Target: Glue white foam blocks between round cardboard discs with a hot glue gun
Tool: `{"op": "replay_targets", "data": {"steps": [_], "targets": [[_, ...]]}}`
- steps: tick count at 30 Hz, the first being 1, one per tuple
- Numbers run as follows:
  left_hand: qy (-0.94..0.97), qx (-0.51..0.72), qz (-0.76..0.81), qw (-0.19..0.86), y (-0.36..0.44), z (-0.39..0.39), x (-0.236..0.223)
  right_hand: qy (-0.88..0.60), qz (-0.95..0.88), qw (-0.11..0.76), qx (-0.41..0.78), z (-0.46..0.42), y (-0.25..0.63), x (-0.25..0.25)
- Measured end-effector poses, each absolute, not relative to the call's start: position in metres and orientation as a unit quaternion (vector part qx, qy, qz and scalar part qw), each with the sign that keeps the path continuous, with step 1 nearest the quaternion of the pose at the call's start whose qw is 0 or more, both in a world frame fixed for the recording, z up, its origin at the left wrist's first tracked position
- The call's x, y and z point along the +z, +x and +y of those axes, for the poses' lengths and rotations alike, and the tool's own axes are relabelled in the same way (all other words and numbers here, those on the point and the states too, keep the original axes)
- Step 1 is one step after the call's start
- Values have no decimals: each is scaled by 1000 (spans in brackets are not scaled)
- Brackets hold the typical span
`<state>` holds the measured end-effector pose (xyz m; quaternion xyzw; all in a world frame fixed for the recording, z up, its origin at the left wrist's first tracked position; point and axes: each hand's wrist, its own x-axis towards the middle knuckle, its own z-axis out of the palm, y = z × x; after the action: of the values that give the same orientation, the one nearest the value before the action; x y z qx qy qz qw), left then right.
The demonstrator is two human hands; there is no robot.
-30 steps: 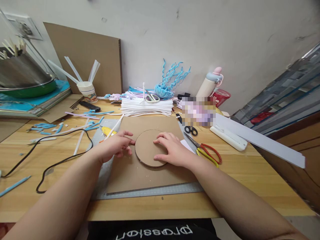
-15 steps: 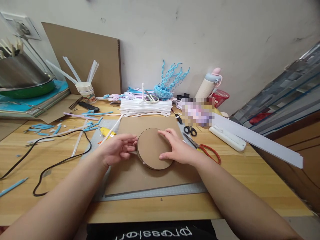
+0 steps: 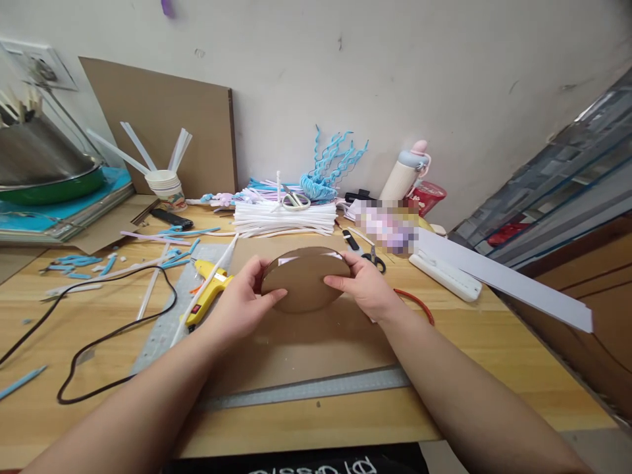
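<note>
A round cardboard disc is held up and tilted above a square cardboard sheet. My left hand grips its left edge, thumb on the near face and fingers behind. On the right edge, my right hand holds it the same way. White patches show along the disc's upper rim. Beneath the sheet lies a grey cutting mat. Left of my left hand rests a yellow glue gun, with a white pipe cleaner lying across it.
Behind the sheet lies a bundle of white pipe cleaners with scissors on top. Black scissors and a red handle are at right. A black cord loops at left. A bottle stands by the wall.
The disc has been lifted off the cardboard sheet and tilted up. My left hand has closed on its left edge, and my right hand has shifted to its right edge.
</note>
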<state>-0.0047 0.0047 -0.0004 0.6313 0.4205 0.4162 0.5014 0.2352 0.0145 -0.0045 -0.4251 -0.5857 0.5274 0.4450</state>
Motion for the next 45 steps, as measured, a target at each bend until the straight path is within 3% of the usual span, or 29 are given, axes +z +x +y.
{"op": "replay_targets", "data": {"steps": [10, 15, 33, 39, 45], "targets": [[701, 328, 423, 472, -8, 1, 8, -383, -667, 398, 500, 4, 235, 7], [726, 341, 435, 409, -6, -1, 7, -372, -684, 395, 487, -4, 227, 9], [730, 336, 439, 402, -2, -5, 10, -320, -734, 446, 400, -2, 227, 5], [735, 337, 430, 402, -2, -7, 7, -312, -720, 445, 432, -3, 228, -4], [800, 407, 312, 313, -8, -8, 6, -219, -756, 454, 417, -6, 234, 1]]}}
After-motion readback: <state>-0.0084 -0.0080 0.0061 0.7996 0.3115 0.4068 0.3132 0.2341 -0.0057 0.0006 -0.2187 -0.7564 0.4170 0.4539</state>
